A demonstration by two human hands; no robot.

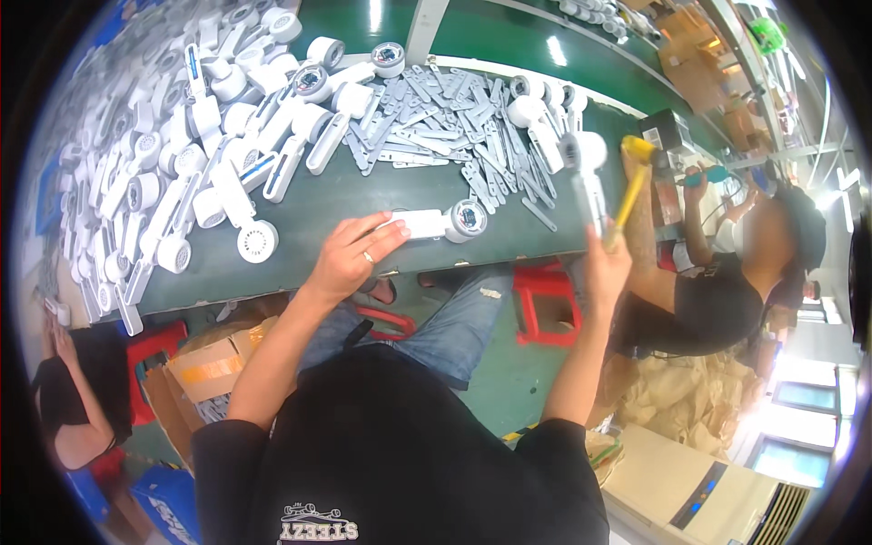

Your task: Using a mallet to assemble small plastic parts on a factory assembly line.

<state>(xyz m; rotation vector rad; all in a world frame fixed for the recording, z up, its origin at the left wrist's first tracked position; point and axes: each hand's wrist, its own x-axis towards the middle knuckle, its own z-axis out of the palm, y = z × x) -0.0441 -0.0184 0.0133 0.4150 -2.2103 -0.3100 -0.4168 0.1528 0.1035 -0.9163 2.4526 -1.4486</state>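
Note:
Under the fingers of my left hand (pixel 356 252) lies a white handheld fan (pixel 422 223), held by its handle at the table's near edge. The round head of this fan faces up and shows dark inner parts with bits of wiring. My right hand (pixel 607 272) is raised on the right, its fingers closed round the lower end of a yellow hammer (pixel 627 202). Another white fan (pixel 589 186), slightly smeared, points up from the same fingers. Grey narrow strips (pixel 427 118) lie heaped beyond my left hand.
White fans (pixel 182 163) pile up across the left of the green table (pixel 354 204); a few more (pixel 536 113) lie at right. A co-worker (pixel 727 291) sits at right with a teal tool (pixel 713 174). Below are a red stool (pixel 548 309) and a cardboard box (pixel 213 363).

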